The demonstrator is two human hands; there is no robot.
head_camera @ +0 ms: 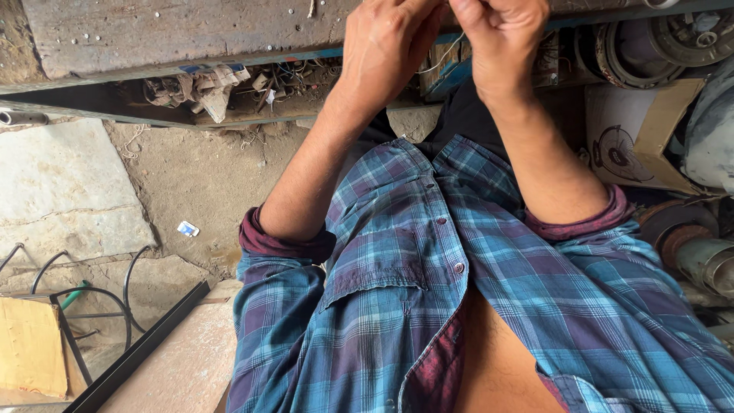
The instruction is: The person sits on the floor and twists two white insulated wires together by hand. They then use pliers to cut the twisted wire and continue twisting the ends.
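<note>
Closest under my chin hung my blue and teal plaid cotton shirt [428, 275], unbuttoned, its sleeves rolled to the elbow, I judge to keep the cuffs out of the work. Both forearms reached up to the worn grey wooden surface [176, 34] at the top of the view. My left hand [386, 42] was curled, fingertips pinched together against those of my right hand [501, 38], which was also closed tight. What they gripped was too small and too hidden by my fingers to name; a thin pale wire [451, 52] trailed down just below them, and may have been it. I held the hands touching, probably because fine work needs both sets of fingertips. Under the surface lay a shelf of tangled rags and scrap [206, 88], and a brown cardboard box [642, 130] stood to my right.
</note>
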